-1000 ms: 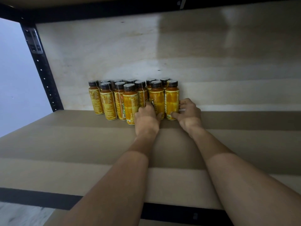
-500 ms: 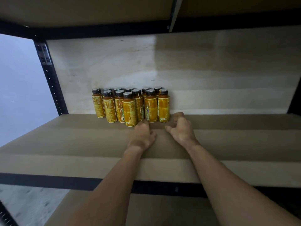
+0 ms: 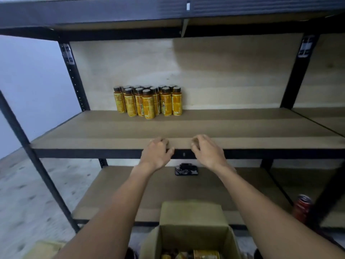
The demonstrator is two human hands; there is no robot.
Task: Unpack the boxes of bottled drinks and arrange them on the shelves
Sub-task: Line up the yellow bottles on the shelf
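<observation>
Several yellow bottles (image 3: 148,102) with dark caps stand clustered at the back of the middle shelf (image 3: 242,126), left of centre. My left hand (image 3: 157,153) and my right hand (image 3: 207,151) hover side by side at the shelf's front edge, far in front of the bottles. Both have loosely curled fingers and hold nothing. An open cardboard box (image 3: 192,232) sits below between my forearms, with more yellow bottles (image 3: 197,254) showing inside at the bottom edge.
A small dark object (image 3: 186,169) lies on the lower shelf (image 3: 130,186). A red can (image 3: 301,208) stands at the lower right by a black post. Black uprights (image 3: 74,77) frame the rack. Grey floor lies to the left.
Both hands have let go of the front bottles and drawn back from the cluster to the shelf's front edge. The view has pulled back, showing the lower shelf and the box.
</observation>
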